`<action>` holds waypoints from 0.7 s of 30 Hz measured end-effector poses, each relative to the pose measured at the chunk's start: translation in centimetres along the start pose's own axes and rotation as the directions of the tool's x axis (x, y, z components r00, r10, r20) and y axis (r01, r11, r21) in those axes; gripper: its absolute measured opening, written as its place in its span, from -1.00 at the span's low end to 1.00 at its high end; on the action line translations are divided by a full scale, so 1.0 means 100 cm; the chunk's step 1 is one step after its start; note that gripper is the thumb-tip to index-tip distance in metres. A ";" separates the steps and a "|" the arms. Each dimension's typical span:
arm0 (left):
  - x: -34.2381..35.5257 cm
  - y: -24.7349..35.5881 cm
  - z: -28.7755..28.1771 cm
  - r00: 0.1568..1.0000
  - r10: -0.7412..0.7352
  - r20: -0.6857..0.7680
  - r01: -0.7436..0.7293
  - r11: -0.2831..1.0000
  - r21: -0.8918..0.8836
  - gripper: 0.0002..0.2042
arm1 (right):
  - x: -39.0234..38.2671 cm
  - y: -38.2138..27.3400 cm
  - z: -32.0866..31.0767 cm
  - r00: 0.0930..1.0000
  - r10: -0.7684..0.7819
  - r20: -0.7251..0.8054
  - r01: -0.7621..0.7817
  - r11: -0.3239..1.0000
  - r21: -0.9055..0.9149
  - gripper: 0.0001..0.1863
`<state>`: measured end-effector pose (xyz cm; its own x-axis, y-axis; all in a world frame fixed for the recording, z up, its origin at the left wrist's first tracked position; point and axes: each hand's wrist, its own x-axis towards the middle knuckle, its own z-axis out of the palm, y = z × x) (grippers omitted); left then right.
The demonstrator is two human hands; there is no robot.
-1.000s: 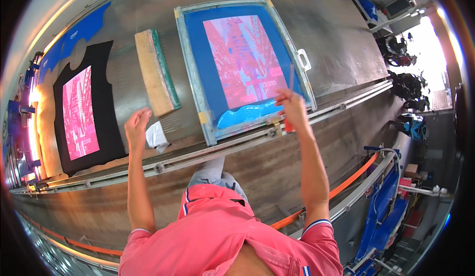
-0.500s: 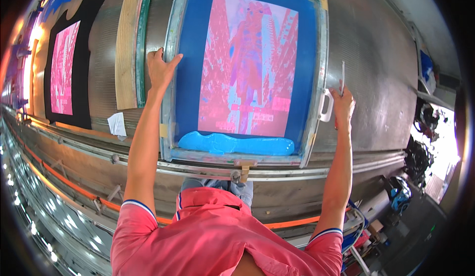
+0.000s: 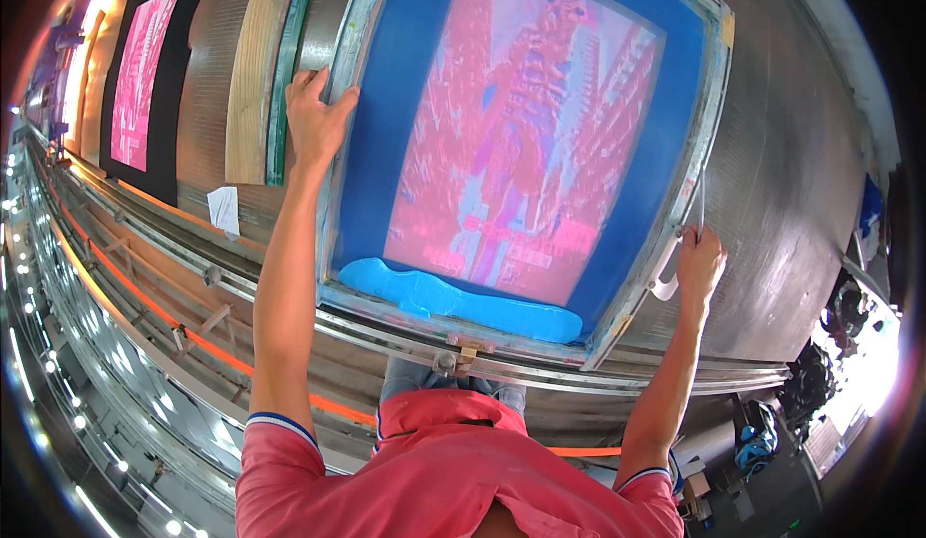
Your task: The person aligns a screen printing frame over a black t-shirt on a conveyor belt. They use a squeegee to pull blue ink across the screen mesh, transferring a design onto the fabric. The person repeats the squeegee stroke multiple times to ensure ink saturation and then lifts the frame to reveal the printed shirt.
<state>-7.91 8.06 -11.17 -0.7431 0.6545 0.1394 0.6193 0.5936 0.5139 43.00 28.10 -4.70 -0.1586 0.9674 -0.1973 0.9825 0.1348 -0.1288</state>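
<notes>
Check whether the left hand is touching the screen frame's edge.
Touching. The head view shows the left hand gripping the left rail of the screen frame, fingers curled over its edge.

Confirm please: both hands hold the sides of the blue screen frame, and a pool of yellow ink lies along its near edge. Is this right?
Not quite. In the head view the ink is light blue, not yellow. The rest holds: the left hand and right hand hold the sides of the screen frame.

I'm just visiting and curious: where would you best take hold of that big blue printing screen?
By its two long side rails of the printing screen, one hand each side, as here: the left hand clasps the left rail and the right hand takes the white handle on the right. The frame is wide and flat, and blue ink lies inside.
</notes>
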 end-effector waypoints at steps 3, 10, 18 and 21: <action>-0.004 -0.003 0.000 1.000 -0.013 0.007 0.014 0.999 -0.035 -0.43 | -0.002 0.000 0.002 1.000 -0.024 -0.018 0.024 1.000 -0.018 -0.81; -0.011 -0.021 0.013 0.995 0.089 -0.053 -0.093 0.993 -0.073 -0.46 | -0.003 -0.004 0.014 0.997 -0.059 -0.055 0.049 0.983 -0.176 -0.80; -0.024 0.010 -0.005 1.000 -0.012 0.022 0.012 1.000 0.001 -0.47 | -0.004 -0.011 0.017 0.998 0.047 -0.040 -0.052 0.992 -0.114 -0.80; -0.051 0.060 -0.012 0.978 0.171 0.122 -0.182 0.979 0.092 -0.46 | -0.010 -0.016 0.011 0.994 0.093 -0.057 -0.099 0.988 -0.115 -0.79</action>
<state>-0.69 7.67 -7.75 -0.5900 0.7983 0.1207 0.7650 0.5049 0.3997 41.44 26.62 -5.37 -0.0606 0.9864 -0.1529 0.9981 0.0619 0.0038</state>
